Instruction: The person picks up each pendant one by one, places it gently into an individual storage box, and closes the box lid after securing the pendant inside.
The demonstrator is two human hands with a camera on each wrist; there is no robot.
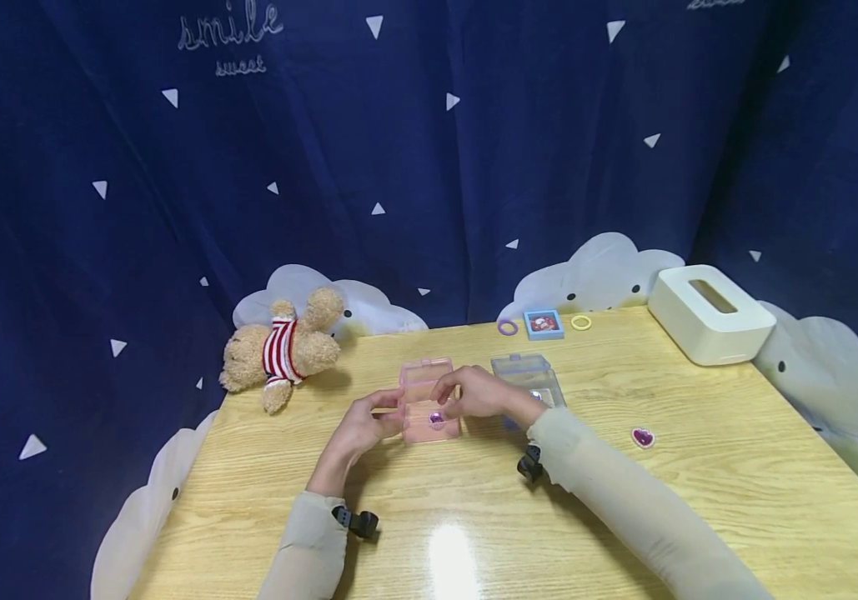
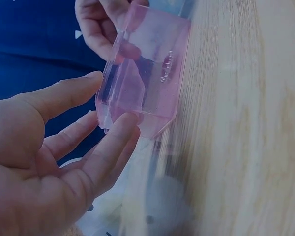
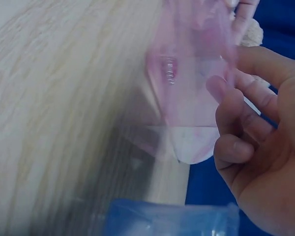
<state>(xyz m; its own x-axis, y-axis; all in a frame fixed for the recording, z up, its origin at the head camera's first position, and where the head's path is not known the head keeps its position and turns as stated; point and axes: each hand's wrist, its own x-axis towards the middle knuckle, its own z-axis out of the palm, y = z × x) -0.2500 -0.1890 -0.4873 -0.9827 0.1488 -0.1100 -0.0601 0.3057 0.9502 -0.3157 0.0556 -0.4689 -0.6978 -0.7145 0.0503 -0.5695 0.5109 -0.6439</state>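
Observation:
A clear pink plastic box [image 1: 419, 430] stands on the table with its lid [image 1: 426, 370] raised at the back. Inside lies a purple gem sticker [image 1: 437, 420] with a pale rim. At the box's left end, my left hand [image 1: 363, 427] holds the wall between thumb and fingers [image 2: 123, 123]. My right hand [image 1: 479, 393] is over the box's right side, its fingers loosely curled near the gem. One right fingertip [image 3: 216, 88] shows through the pink plastic, and no thing is visible in that hand. A clear bluish box [image 1: 521, 364] stands open behind the right wrist.
Further right on the table lies a red-purple heart gem [image 1: 643, 437]. Along the back are a purple ring [image 1: 507, 327], a blue-framed square [image 1: 544, 325] and a yellow ring [image 1: 581, 322]. A teddy bear [image 1: 282, 350] lies back left; a white tissue box [image 1: 712, 317] stands back right.

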